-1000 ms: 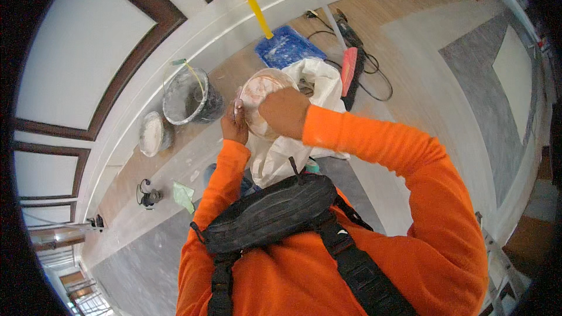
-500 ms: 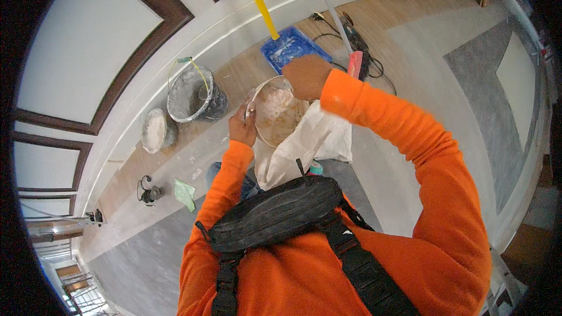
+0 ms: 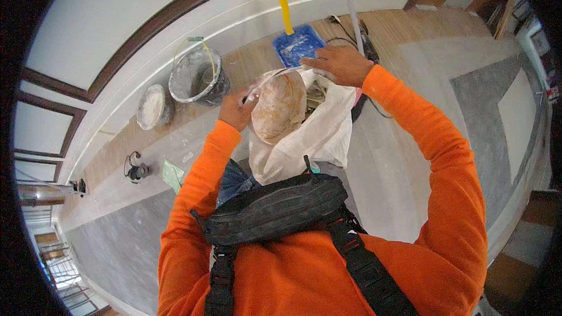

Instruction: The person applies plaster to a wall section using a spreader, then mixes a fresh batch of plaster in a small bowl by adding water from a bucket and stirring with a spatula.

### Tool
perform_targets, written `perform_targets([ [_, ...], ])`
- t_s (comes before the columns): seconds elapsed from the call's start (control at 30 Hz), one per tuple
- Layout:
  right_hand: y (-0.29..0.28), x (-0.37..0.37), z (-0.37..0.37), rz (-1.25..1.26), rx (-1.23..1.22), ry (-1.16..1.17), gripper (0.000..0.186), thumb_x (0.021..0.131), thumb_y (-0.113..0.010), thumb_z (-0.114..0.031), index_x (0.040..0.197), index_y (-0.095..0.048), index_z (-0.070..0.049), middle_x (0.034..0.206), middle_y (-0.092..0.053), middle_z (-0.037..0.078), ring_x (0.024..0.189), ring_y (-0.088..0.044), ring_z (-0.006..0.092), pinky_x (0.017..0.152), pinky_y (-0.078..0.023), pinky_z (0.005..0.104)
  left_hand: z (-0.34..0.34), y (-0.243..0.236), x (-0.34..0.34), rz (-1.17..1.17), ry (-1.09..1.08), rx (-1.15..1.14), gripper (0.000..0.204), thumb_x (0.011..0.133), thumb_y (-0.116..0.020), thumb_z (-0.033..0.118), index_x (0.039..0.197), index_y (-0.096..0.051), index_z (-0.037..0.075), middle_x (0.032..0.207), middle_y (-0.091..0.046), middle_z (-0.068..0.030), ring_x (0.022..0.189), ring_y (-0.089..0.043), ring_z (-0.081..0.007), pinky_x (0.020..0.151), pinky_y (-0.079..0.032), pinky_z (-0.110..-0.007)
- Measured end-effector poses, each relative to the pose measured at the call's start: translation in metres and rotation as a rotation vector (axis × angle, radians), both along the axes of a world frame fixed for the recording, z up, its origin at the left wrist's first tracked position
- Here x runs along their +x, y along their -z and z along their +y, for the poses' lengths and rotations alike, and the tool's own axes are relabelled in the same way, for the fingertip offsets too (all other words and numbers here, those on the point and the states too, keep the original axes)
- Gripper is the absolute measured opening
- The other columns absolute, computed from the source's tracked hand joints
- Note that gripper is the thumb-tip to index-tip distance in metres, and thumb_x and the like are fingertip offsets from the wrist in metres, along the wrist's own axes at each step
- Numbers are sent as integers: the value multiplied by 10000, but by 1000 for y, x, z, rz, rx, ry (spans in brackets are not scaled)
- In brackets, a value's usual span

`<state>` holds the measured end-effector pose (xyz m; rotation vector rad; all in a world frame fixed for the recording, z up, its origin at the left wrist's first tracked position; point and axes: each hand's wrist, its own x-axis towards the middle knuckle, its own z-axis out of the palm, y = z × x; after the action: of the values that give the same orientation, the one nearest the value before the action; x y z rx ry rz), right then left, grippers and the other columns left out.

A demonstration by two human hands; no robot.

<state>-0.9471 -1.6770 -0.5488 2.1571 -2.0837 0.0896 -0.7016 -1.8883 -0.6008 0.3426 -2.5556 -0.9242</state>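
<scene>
A plaster-stained bucket (image 3: 278, 108) leans over the mouth of a white sack (image 3: 287, 161), tilted so that its smeared, pinkish-brown wall shows. My left hand (image 3: 238, 108) grips the bucket at its left side, thumb near the pale rim. At the far right of the bucket, my right hand (image 3: 342, 65) has its fingers bent over the rim, just above the sack's upper edge. Crumpled greyish material (image 3: 316, 95) shows inside the sack's opening. What lies inside the bucket is hidden from this angle.
Left of the bucket stand a dirty black pail (image 3: 199, 76) with a wire handle and a smaller tub (image 3: 153, 107) of white material. Beyond are a blue dustpan (image 3: 297, 45) and a corded power tool (image 3: 367, 47). A green cloth (image 3: 172, 175) lies at left.
The bucket has tipped over toward the sack, its inside turning out of sight. My right hand has come out of the bucket's mouth and moved right to its rim. My left hand keeps its hold.
</scene>
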Motion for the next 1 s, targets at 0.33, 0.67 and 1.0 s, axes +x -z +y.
perform_targets([
  [0.33,63,15,35,-221,-78,64,455,834,-610,-241,1275,-538,-153,995,-626,138,874,-617,339,769,-508,433,6,-25,-3,256,-67,-3,261,854,-595,185,1068,-650,45,750,-616,-212,616,-596,-307,604,-461,-349],
  [0.67,102,7,54,-711,-211,276,426,889,-583,-314,1257,-560,-101,1198,-601,169,1058,-604,325,911,-472,375,15,-47,-11,369,-191,41,245,899,-566,209,1040,-647,26,684,-595,-164,560,-532,-209,576,-448,-321],
  [1.0,88,44,59,-1326,195,592,442,885,-617,-315,1229,-576,-40,1110,-649,164,951,-610,193,855,-474,314,35,-27,-49,507,-322,105,249,902,-551,184,1085,-650,49,872,-656,-192,740,-636,-246,683,-484,-330],
])
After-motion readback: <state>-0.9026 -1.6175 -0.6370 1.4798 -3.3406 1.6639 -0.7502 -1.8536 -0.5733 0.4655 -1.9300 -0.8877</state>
